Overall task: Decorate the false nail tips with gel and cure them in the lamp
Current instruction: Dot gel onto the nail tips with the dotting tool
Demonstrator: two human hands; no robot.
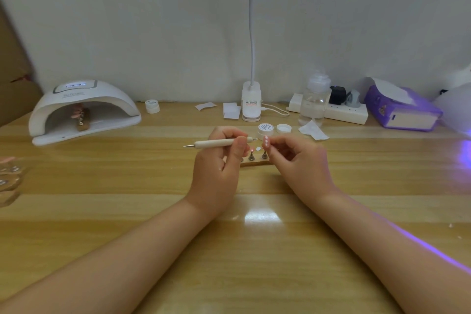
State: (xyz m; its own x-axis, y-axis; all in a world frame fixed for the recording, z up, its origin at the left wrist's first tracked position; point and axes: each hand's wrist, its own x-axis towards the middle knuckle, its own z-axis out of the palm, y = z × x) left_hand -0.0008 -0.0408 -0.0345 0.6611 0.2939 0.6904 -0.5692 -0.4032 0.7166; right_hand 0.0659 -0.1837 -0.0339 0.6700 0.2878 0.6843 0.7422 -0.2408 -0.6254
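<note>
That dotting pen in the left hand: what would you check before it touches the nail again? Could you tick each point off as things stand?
1. Grip on the dotting pen: the left hand curls round it. Ok.
2. Nail tip steady: pinched by the right hand, three white dots showing. Ok.
3. Pen point close to the nail: its right end is just beside the tip. Ok.
4. Gel loaded on the pen point: too small to see. Cannot tell.
5. Gel jar open: its lid lies beside it. Ok.
6. Room in the curing lamp: a holder with nails already sits inside. Not ok.
</note>
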